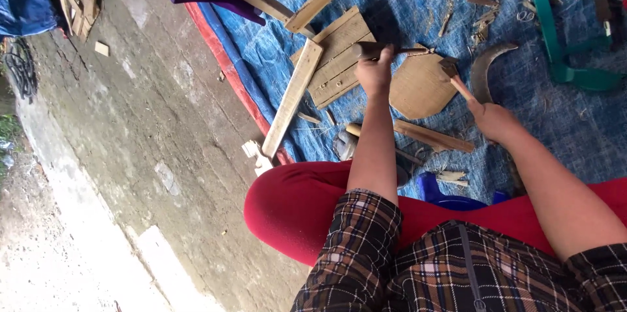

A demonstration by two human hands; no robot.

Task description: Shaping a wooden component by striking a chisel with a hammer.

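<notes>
Wooden hammer [457, 78] raised in right hand [491, 119], left hand [375, 74] gripping chisel [372, 49]

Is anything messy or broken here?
Yes. Wood shavings and splinters lie scattered over the blue tarp, and small offcuts have spilled past its red edge onto the concrete floor.
</notes>
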